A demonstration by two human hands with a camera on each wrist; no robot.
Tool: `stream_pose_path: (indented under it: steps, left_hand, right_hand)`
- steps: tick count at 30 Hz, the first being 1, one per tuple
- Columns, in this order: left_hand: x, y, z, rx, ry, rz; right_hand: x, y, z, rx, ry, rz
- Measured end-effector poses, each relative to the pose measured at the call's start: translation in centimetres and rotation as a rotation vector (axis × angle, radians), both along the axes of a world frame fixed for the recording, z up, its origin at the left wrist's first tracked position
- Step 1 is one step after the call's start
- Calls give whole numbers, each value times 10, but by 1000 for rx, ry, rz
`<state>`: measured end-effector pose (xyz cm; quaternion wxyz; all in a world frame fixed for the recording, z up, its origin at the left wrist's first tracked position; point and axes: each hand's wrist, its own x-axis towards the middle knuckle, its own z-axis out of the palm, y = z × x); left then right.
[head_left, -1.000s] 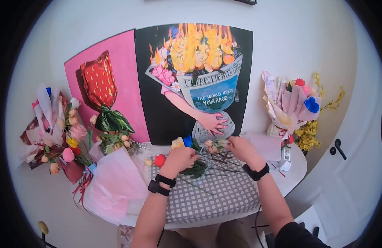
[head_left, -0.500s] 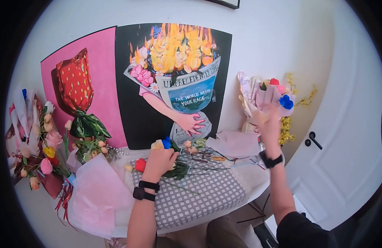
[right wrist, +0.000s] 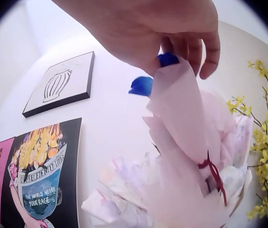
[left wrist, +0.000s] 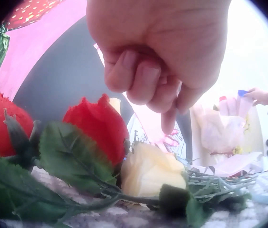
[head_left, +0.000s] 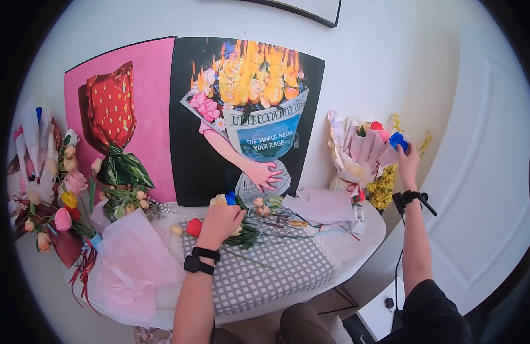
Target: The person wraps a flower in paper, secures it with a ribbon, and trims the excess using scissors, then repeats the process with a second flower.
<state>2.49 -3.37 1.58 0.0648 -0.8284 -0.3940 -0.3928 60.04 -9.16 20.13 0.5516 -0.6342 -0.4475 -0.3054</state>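
My right hand (head_left: 409, 163) is raised at the right bouquet and grips a blue rose (head_left: 398, 141) wrapped in pale pink paper (right wrist: 176, 99). In the right wrist view, the fingers partly hide the blue petals. My left hand (head_left: 222, 222) hovers over loose flowers with its fingers loosely curled and nothing visible in them. Below it in the left wrist view lie a red rose (left wrist: 98, 126), a cream rose (left wrist: 153, 173) and green leaves (left wrist: 77, 152). Another blue flower (head_left: 230, 198) shows just behind the left hand.
The cloth-covered table (head_left: 265, 286) bears pink paper sheets (head_left: 133, 258) at left and more pink paper (head_left: 322, 204) at right. A wrapped bouquet (head_left: 33, 160) stands at far left. Yellow blossoms (head_left: 382, 192) stand near the door (head_left: 477, 172). Two paintings (head_left: 250, 126) lean on the wall.
My right hand has left the loose flowers, swung right and up, and taken hold of the blue rose. My left hand stays over the loose flowers while the head view has turned right.
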Motion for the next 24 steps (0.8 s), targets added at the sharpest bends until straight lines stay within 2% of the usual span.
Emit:
stream_pose_path:
  steps: [2,4,6,7,9,10,12,14,16,17,18,19,20,21,23,24]
  left_hand:
    - [0,1,-1,-11,15,-2]
    - [1,3,-3,25,-14,-6]
    - [1,1,1,30,-15,-11]
    - [1,-1,4,36,-15,-17]
    - [2,-7,10,39,-75,-36]
    - [3,-9,15,50,-133,-67]
    - [5,-16,22,-4,-215,-97]
    - [9,-17,22,-69,-298,-125]
    - [12,-11,16,-274,-555,-317]
    - [11,-11,17,-385,-601,-469]
    - [11,-12,20,-388,-597,-463]
    - [10,-15,23,-556,-688,-587]
    - [10,-17,25,-728,-777,-709]
    - [9,-17,26,-739,-768,-697]
    - [7,-15,25,-937,-895,-764]
    - [3,-10,21,-964,-878,-745]
  right_hand:
    - [4,1,11,40,-70,79]
    - [4,-5,23,114,-47,67]
    - [-7,-18,42,377,-134,50]
    - [-24,-32,52,375,-135,57]
    - [-77,-62,66,480,-51,219]
    - [-97,-69,71,478,-46,226]
    - [-130,-81,77,579,-74,483]
    - [-156,-80,69,488,-50,485]
    - [-192,-65,54,248,96,660]
    - [-209,-45,42,112,95,629]
    - [-229,-22,28,-20,93,595]
    - [-262,-13,14,-123,119,714]
    - [-291,0,1,-276,251,775]
    - [-309,22,-19,-340,340,866]
    - [-343,63,-62,-411,463,983]
    - [-359,76,-79,-414,533,1040]
